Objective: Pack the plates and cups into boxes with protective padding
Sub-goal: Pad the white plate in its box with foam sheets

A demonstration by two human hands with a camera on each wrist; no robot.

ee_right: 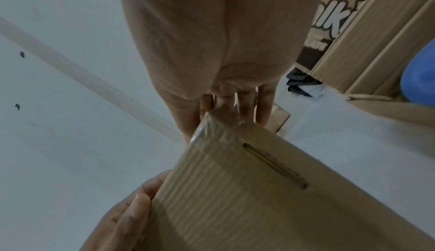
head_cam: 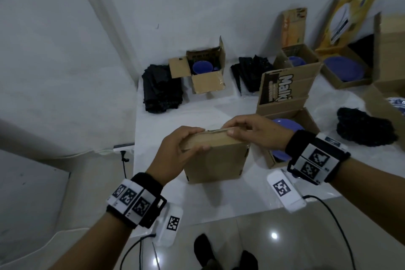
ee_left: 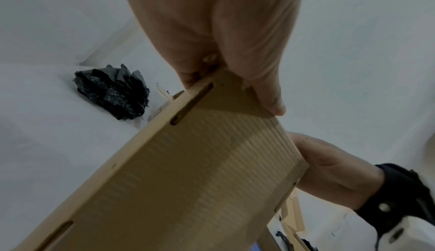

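Holding: we grip the closed cardboard box [head_cam: 215, 155] on the white table [head_cam: 241, 103], left hand [head_cam: 175, 151] and right hand [head_cam: 256, 132] clamped on its top corners.
Handling: stiff corrugated walls; contents hidden, we judge fragile.
Grip: corners, kept level.

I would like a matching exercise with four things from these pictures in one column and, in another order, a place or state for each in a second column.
Things:
1. plain cardboard box
2. Malki box
3. left hand
4. folded black padding

Places or states:
A. grips the left top corner of the plain box
B. lies by the wall, left of a small open box
C. closed, held by both hands
D. open, with a blue plate inside

Pairs: 1-C, 2-D, 3-A, 4-B
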